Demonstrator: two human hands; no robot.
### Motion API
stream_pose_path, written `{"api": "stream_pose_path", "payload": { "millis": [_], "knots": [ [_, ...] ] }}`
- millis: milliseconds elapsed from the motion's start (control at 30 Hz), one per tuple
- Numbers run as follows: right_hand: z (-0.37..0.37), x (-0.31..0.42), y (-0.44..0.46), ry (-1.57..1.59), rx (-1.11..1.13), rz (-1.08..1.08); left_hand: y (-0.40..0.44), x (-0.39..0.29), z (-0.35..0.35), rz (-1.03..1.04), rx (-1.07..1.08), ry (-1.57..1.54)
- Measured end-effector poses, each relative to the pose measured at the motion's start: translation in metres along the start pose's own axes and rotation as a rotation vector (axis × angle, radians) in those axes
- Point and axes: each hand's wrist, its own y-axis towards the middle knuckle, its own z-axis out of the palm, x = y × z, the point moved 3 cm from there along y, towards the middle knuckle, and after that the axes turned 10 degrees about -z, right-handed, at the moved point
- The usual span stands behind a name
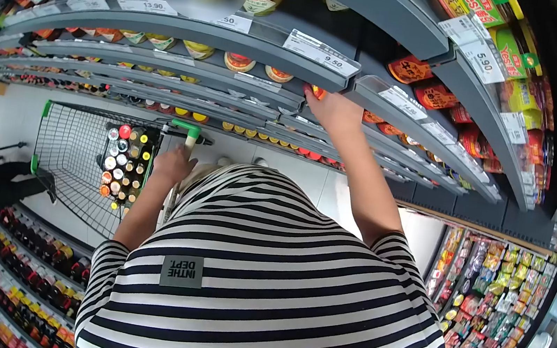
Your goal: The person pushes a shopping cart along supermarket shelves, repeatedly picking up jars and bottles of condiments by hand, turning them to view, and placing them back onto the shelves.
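Note:
My left hand (173, 164) is closed round the handle (192, 136) of a wire shopping cart (74, 147) with green corner pieces. Several bottles and jars (126, 162), seen from their caps, stand packed in the cart. My right hand (337, 113) reaches into a lower shelf on the right. Its fingers curl at a jar (317, 92) with red and yellow on it, most of which the hand and shelf edge hide. Beside it in the same row are jars (279, 74) with orange and white tops.
Grey shelves (239, 45) with price tags (322, 53) span the front. Seasoning packets (483, 11) hang at upper right. Bottles fill a shelf (37, 241) at lower left, and packets fill a rack (488, 293) at right. A person in dark trousers (16, 185) is beyond the cart.

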Motion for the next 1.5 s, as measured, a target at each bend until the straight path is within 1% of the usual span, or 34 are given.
{"api": "stream_pose_path", "payload": {
  "millis": [67,100,167,200,233,300,333,400,433,500,533,567,633,667,700,733,767,800,833,900,933,1000,1033,1100,1133,1167,1200,1233,1267,1300,1367,1400,1433,1500],
  "knots": [
    [-0.017,0.006,-0.012,-0.078,-0.036,-0.031,-0.009,-0.016,-0.019,0.000,-0.166,-0.094],
    [-0.005,0.018,-0.005,-0.039,-0.072,-0.009,-0.016,-0.006,-0.050,-0.015,-0.197,-0.048],
    [0.003,0.010,-0.009,0.119,0.091,0.079,-0.043,-0.033,-0.079,-0.021,-0.345,-0.016],
    [-0.002,0.012,-0.020,0.136,0.046,0.092,-0.047,-0.045,-0.081,0.083,-0.451,-0.072],
    [0.001,0.014,-0.028,0.135,0.039,0.098,-0.054,-0.053,-0.089,0.089,-0.458,-0.068],
    [0.006,0.018,-0.045,0.255,-0.355,-0.091,-0.075,-0.078,-0.108,0.497,-0.463,-0.377],
    [0.006,0.017,-0.051,0.250,-0.357,-0.084,-0.079,-0.089,-0.111,0.506,-0.462,-0.375],
    [0.001,0.020,-0.064,0.286,-0.505,-0.248,-0.089,-0.114,-0.118,0.776,-0.362,-0.642],
    [-0.002,0.023,-0.070,0.282,-0.505,-0.247,-0.091,-0.123,-0.120,0.780,-0.361,-0.643],
    [-0.015,0.030,-0.085,0.481,-0.656,-0.240,-0.096,-0.138,-0.126,0.830,-0.332,-0.740],
    [-0.018,0.034,-0.092,0.669,-0.692,-0.138,-0.102,-0.143,-0.131,0.828,-0.332,-0.743],
    [-0.027,0.040,-0.099,0.669,-0.688,-0.135,-0.111,-0.146,-0.137,0.862,-0.350,-0.789],
    [-0.028,0.046,-0.108,1.708,-0.361,0.375,-0.116,-0.149,-0.140,0.893,-0.353,-0.830],
    [-0.033,0.054,-0.108,1.915,-0.329,0.407,-0.117,-0.151,-0.141,1.038,-0.304,-0.934],
    [-0.037,0.055,-0.111,1.918,-0.334,0.423,-0.122,-0.152,-0.142,1.182,-0.251,-1.039],
    [-0.037,0.057,-0.112,1.977,-0.187,0.446,-0.128,-0.152,-0.144,1.228,-0.264,-1.065],
    [-0.036,0.059,-0.113,2.031,-0.037,0.463,-0.130,-0.149,-0.143,1.227,-0.253,-1.059],
    [-0.036,0.058,-0.111,1.984,0.018,0.462,-0.132,-0.145,-0.141,1.209,-0.249,-1.061],
    [-0.035,0.055,-0.112,2.049,0.034,0.464,-0.133,-0.142,-0.138,1.192,-0.244,-1.063],
    [-0.039,0.046,-0.107,2.262,0.184,0.337,-0.132,-0.142,-0.137,1.194,-0.242,-1.108],
    [-0.036,0.044,-0.107,2.261,0.178,0.339,-0.131,-0.142,-0.136,1.191,-0.210,-1.164],
    [-0.031,0.041,-0.108,2.201,0.292,0.360,-0.129,-0.143,-0.134,1.195,-0.180,-1.224],
    [-0.035,0.046,-0.111,2.159,0.311,0.398,-0.128,-0.143,-0.132,1.217,-0.214,-1.151],
    [-0.031,0.046,-0.114,1.838,0.297,0.413,-0.127,-0.143,-0.134,1.272,-0.332,-0.960],
    [-0.029,0.045,-0.111,2.043,0.241,0.506,-0.124,-0.145,-0.134,1.263,-0.391,-0.915],
    [-0.028,0.046,-0.111,2.045,0.241,0.501,-0.122,-0.147,-0.133,1.252,-0.448,-0.867],
    [-0.029,0.044,-0.109,1.859,0.076,0.407,-0.121,-0.149,-0.131,1.251,-0.452,-0.865],
    [-0.031,0.043,-0.108,1.666,-0.080,0.313,-0.115,-0.152,-0.129,1.127,-0.337,-0.924],
    [-0.029,0.046,-0.106,1.563,-0.334,0.203,-0.110,-0.154,-0.126,1.000,-0.220,-0.978],
    [-0.026,0.044,-0.104,1.563,-0.333,0.200,-0.114,-0.156,-0.129,1.000,-0.224,-0.979],
    [-0.041,0.041,-0.100,0.515,-0.652,-0.091,-0.118,-0.160,-0.136,0.906,-0.172,-0.886],
    [-0.040,0.041,-0.101,0.378,-0.607,-0.051,-0.115,-0.164,-0.136,0.952,-0.200,-0.868],
    [-0.035,0.037,-0.099,0.374,-0.610,-0.054,-0.110,-0.168,-0.137,0.956,-0.204,-0.870],
    [-0.026,0.028,-0.090,0.197,-0.616,-0.085,-0.104,-0.180,-0.140,1.004,-0.225,-0.815]
  ]
}}
